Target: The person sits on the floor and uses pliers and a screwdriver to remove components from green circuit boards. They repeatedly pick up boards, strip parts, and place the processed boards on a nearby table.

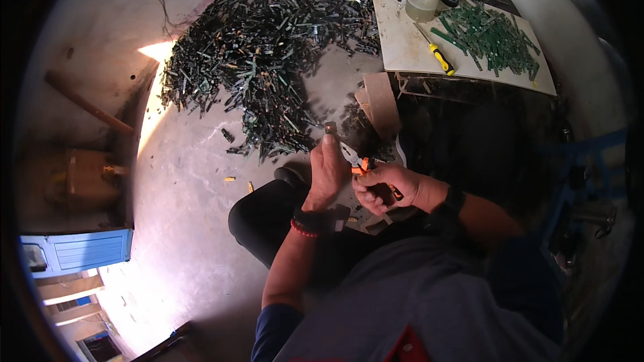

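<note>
While the right hand [388, 184] grips orange-handled pliers [353, 156], the left hand [325, 171] pinches a small dark piece [330, 127].
It shows mid-frame, just above the left thumb [329, 145]; dark strips [268, 60] heap across the upper left.

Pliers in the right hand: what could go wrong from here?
The head of the pliers sits close to the left hand, which pinches a small dark piece, so a slip might nip a finger. The screwdriver lies near the front edge of the white board; a bump could knock it off.
</note>
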`<state>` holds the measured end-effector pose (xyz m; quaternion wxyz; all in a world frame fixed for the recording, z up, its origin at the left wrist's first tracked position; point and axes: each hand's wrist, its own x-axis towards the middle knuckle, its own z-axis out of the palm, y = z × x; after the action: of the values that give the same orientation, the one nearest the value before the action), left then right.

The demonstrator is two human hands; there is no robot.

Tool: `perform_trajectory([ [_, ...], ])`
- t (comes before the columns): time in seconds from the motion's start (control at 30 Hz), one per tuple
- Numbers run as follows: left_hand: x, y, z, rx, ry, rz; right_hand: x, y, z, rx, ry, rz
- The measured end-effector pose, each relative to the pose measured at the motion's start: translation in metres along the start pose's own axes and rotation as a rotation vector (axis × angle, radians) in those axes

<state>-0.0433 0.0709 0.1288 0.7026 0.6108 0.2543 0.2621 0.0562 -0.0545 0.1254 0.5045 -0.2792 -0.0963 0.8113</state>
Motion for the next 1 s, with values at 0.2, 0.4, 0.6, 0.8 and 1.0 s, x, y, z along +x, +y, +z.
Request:
perform_trajectory([
  [0.2,-0.029,-0.019,-0.007,0.175,-0.03,-0.128,-0.032,-0.023,0.0,-1.972,0.862,-0.427],
  [0.4,-0.049,-0.03,0.01,0.13,0.008,-0.056,-0.057,0.0,0.016,-1.135,0.575,0.011],
  [0.6,-0.081,0.001,0.029,-0.174,0.133,0.051,-0.051,0.06,0.055,0.237,-0.215,0.023],
  [0.8,-0.095,-0.005,0.011,0.046,0.093,-0.222,-0.058,0.012,0.024,-1.731,0.627,-0.331],
  [1.0,-0.087,-0.026,0.035,0.167,0.138,-0.288,-0.073,-0.005,-0.007,-1.852,0.486,-0.341],
])
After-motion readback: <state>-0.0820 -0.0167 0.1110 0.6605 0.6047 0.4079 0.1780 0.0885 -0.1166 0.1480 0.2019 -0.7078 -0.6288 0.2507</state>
